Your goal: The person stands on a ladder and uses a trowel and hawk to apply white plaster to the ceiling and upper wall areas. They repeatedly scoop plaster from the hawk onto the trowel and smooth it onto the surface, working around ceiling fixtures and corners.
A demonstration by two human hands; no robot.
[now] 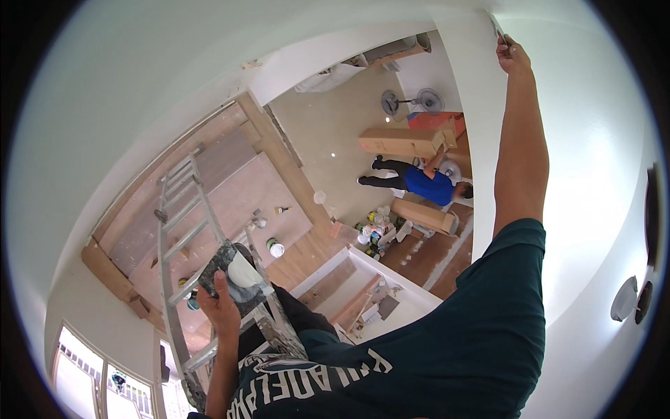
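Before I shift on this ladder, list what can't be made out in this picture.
All in the head view:
- Left hand: what lies under the dark board is hidden by the board itself.
- Right hand: the thin tool it holds is too small and edge-on to tell its full shape.
- Left arm: the upper part is cut off by the lower edge.
- White tub on the floor: too small to tell its contents.

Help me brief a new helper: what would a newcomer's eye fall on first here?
First, the raised right grip, top right, holding a thin tool. Lower left, the left grip holds a dark board with white paste. Far below, right of centre, a person in blue is beside a long box.
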